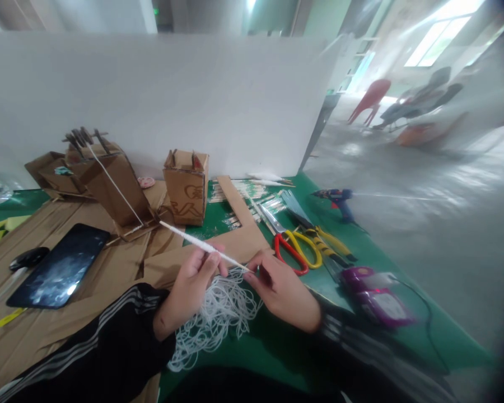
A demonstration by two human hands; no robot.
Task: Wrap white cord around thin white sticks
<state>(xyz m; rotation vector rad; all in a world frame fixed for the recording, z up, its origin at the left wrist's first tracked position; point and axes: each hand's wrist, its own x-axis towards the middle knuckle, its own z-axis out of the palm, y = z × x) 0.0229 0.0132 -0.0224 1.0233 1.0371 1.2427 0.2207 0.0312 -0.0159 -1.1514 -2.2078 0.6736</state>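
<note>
A thin stick wrapped in white string (pixel 189 238) slants across the middle of the view, its wrapped part at the upper left and its bare end at the lower right. My left hand (pixel 198 275) is closed around the middle of the stick, thumb on top. At the bare end, my right hand (pixel 277 284) pinches the stick between thumb and fingers. Below and between both hands lies a loose tangle of white string (pixel 224 313) on the green table (pixel 264 358).
Scissors with red and yellow handles (pixel 291 253), pliers (pixel 334 243), a purple device (pixel 378 299) and a glue gun (pixel 336 197) lie right. Cardboard boxes (pixel 187 193) stand at the back; a black tablet (pixel 61 266) lies left. Sticks (pixel 239 192) lie behind the hands.
</note>
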